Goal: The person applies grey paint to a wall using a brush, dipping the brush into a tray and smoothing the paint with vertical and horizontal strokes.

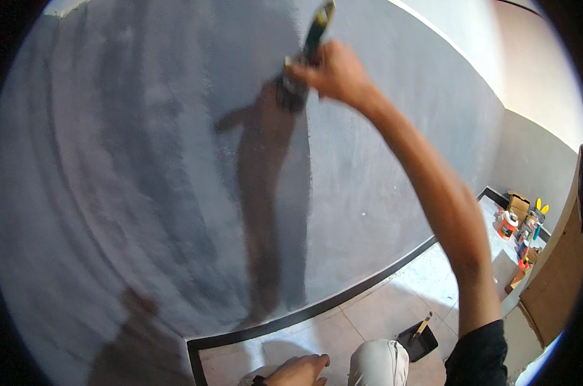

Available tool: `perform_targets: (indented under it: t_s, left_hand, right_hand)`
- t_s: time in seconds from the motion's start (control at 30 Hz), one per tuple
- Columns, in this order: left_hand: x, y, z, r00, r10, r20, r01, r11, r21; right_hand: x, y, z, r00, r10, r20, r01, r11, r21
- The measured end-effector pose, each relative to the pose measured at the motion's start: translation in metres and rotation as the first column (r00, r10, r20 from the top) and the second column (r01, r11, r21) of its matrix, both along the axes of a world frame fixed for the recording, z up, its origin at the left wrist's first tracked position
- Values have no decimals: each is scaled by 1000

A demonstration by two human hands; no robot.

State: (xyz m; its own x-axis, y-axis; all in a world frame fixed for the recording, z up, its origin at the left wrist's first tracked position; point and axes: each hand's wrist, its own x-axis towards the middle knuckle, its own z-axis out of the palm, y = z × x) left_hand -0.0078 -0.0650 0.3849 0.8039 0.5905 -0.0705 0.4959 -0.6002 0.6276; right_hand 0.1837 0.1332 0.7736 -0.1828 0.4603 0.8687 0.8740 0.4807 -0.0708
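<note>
High in front of me, my right hand (341, 72) is closed around a wide paintbrush (318, 31) with a dark green, yellow-tipped handle. Its dark bristles point down against the grey wall (375, 174). Darker grey paint with streaky strokes covers the wall to the left of the brush; a lighter grey lies to the right. The shadow of my arm and the brush falls across the painted part. Low in view, my left hand (299, 371) is beside my light-coloured trouser leg (379, 364), holding nothing, with its fingers loosely extended.
On the tiled floor by my knee is a black paint tray (426, 350) with a small wooden-handled brush (422, 326) in it. A dark baseboard (362, 286) borders the wall. Far right stand a white-and-red can (507, 226), a cardboard box (518, 204) and several bottles.
</note>
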Motion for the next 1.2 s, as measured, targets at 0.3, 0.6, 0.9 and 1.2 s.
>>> perform_targets:
  t_s: [0.3, 0.6, 0.9, 1.2]
  left_hand:
    - [-1, 8, -58, 993, -9, 116, -17, 975, 221]
    - [-1, -12, 2, 991, 40, -130, -48, 997, -66]
    - [23, 16, 36, 951, 67, -303, -90, 994, -62]
    - [78, 32, 18, 886, 33, -463, -149, 965, -217]
  right_hand:
    - [3, 34, 68, 913, -26, 407, -305, 620, 723]
    - [46, -39, -169, 814, 264, 517, -201, 964, -176]
    - [222, -212, -400, 659, -324, -679, -229, 773, -591]
    - [299, -371, -618, 225, -841, -492, 96, 521, -848]
